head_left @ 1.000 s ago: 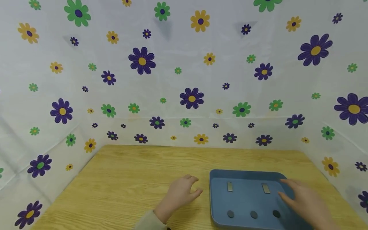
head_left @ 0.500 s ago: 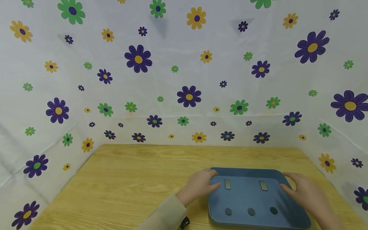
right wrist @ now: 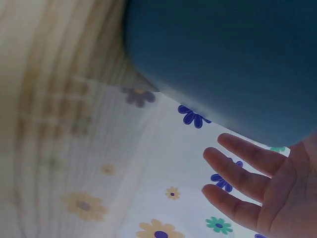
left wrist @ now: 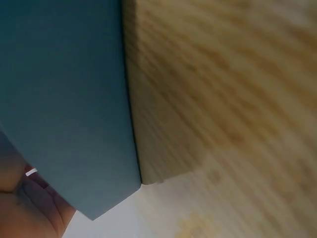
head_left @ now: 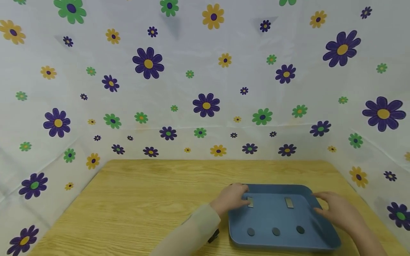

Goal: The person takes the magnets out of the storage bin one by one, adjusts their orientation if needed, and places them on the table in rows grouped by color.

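Observation:
A blue rectangular tray (head_left: 274, 241) sits on the wood-grain table. Two small metal rectangles, left (head_left: 251, 202) and right (head_left: 289, 202), lie toward its back. Along the front of its floor are three dark round discs, including the middle one (head_left: 276, 232). My left hand (head_left: 233, 197) is at the tray's back left corner, thumb over the inside beside the left rectangle; in the left wrist view the tray wall hides most of its fingers. By the right wall, my right hand (head_left: 341, 211) has its thumb near the rim, and straight, spread fingers (right wrist: 235, 171) show beyond the wall.
The wooden table (head_left: 153, 199) extends left of the tray. A white sheet (head_left: 179, 74) printed with flowers rises behind the table and along both sides. A dark piece of gear (head_left: 213, 236) shows at the left wrist.
My left hand has moved right, from the bare table to the tray's left rim. The right hand stays by the right rim. The view has shifted slightly; the tray keeps its place.

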{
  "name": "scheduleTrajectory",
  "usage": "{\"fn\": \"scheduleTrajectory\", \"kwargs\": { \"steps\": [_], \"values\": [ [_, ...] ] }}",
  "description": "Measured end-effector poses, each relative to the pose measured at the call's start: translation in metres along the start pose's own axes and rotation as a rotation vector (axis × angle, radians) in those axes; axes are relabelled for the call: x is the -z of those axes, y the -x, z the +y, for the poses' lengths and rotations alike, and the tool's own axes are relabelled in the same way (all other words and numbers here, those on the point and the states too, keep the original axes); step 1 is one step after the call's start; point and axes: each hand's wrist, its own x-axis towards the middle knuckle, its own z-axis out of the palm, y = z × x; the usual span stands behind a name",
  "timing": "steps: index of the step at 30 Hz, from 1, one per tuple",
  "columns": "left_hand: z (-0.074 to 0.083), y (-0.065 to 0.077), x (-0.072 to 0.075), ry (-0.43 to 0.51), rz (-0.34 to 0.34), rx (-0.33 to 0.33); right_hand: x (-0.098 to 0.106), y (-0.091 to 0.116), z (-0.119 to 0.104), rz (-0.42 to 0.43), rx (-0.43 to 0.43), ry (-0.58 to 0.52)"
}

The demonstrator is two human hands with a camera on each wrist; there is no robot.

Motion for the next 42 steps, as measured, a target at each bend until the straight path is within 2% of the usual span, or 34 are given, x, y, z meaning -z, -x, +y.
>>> {"fn": "scheduleTrajectory", "kwargs": {
  "steps": [4, 9, 15, 22, 25, 34, 42],
  "values": [
    [0.001, -0.005, -0.003, -0.059, -0.040, 0.024, -0.002, -0.003, 0.004, -0.071, 0.040, -0.029],
    [0.001, -0.011, -0.008, -0.122, -0.071, 0.025, -0.005, -0.006, 0.008, -0.171, 0.057, -0.120],
    [0.002, -0.012, -0.011, -0.164, -0.105, 0.016, -0.010, -0.006, 0.011, -0.205, 0.076, -0.114],
    [0.006, -0.010, -0.006, -0.183, -0.113, 0.008, -0.014, -0.006, 0.014, -0.253, 0.032, -0.136],
    [0.005, -0.012, -0.007, -0.179, -0.126, 0.007, -0.014, -0.005, 0.014, -0.281, 0.010, -0.133],
    [0.009, -0.017, -0.009, -0.123, -0.177, 0.062, -0.017, -0.005, 0.016, -0.316, -0.019, -0.155],
    [0.014, -0.018, -0.007, -0.002, -0.245, 0.127, -0.016, -0.003, 0.016, -0.280, 0.008, -0.185]
  ]
}}
